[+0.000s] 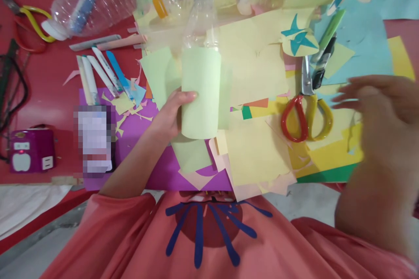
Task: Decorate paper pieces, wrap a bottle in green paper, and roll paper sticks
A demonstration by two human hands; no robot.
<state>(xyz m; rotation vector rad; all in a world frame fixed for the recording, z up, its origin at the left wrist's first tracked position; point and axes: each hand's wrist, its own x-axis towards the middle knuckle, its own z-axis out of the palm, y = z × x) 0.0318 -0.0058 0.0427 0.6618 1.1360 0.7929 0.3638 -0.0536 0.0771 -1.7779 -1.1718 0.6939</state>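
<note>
A clear plastic bottle (pixel 200 26) with a white cap is wrapped around its lower part in pale green paper (pixel 201 96). My left hand (pixel 173 111) grips the wrapped part from the left, its thumb lying across the paper. Off to the right, my right hand (pixel 379 100) is in the air and blurred, its fingers stretched out and nothing visible in them. Scissors (pixel 307 117) with one red and one yellow handle loop lie just left of those fingers. A black marker (pixel 324 63) and a green cutter or pen (pixel 332 30) lie beyond the scissors.
Pale yellow sheets (pixel 258 152) and paper scraps cover the middle. Several pens (pixel 98 69) lie at the left by a phone (pixel 94 139) and a purple box (pixel 32 150). Another plastic bottle (pixel 104 4) lies at the back left, near other scissors (pixel 36 22). Blue paper (pixel 366 43) spreads at right.
</note>
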